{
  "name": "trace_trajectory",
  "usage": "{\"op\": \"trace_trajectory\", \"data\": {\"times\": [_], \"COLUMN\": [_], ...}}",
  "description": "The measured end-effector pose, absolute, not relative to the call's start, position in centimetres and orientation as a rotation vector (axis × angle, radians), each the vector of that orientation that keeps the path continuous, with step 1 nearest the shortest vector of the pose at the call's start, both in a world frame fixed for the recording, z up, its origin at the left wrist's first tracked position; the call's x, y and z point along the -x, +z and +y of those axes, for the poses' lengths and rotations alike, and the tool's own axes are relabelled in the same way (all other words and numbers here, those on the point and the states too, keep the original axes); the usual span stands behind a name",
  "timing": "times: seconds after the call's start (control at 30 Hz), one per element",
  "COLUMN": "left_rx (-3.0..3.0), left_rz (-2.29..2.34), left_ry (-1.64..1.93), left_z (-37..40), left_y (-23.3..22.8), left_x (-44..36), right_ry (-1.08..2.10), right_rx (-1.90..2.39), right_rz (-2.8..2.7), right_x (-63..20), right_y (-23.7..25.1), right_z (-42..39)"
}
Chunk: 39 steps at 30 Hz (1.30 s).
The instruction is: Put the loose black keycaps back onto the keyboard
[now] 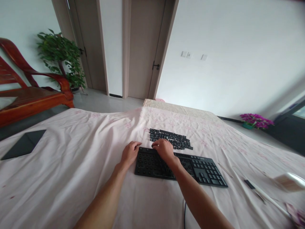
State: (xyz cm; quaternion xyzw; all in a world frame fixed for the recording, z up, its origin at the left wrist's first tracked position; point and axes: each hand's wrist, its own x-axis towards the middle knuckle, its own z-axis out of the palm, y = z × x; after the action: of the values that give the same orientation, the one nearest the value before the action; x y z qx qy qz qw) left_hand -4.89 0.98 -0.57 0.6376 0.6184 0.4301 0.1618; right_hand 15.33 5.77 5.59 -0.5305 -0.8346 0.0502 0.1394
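Observation:
A black keyboard lies on a pale pink floral cloth, its left part stripped of keycaps and its right part still carrying keys. Loose black keycaps sit in rows on the cloth just behind it. My left hand rests at the keyboard's top-left corner, fingers curled against its edge. My right hand is over the keyboard's upper edge, fingertips pinched at a small dark keycap; the grip itself is too small to make out.
A dark flat tablet lies at the left on the cloth. A thin tool with a black tip and a white object lie at the right. Beyond are a red wooden chair, a potted plant and doors.

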Motion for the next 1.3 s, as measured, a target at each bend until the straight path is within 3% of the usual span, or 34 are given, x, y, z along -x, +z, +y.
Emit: {"op": "trace_trajectory", "data": {"times": [0.23,0.6,1.13,1.3], "left_rx": [-1.822,-1.821,-1.829,-1.828], "left_rz": [1.780,1.798,1.803,1.813], "left_ry": [1.196,1.151,1.153,1.146], "left_z": [0.8,0.9,0.9,0.7], "left_y": [-0.4,-0.3,-0.4,-0.2], "left_x": [4.8,4.9,4.8,4.8], "right_ry": [0.383,0.325,-0.272,-0.215], "right_rx": [1.561,1.641,1.451,1.461], "right_rz": [-2.342,-2.466,-2.674,-2.670], "right_x": [-15.5,-14.5,-13.2,-13.5], "right_y": [5.5,7.0,5.4,5.3], "right_z": [4.4,4.8,-0.3,-0.1]}}
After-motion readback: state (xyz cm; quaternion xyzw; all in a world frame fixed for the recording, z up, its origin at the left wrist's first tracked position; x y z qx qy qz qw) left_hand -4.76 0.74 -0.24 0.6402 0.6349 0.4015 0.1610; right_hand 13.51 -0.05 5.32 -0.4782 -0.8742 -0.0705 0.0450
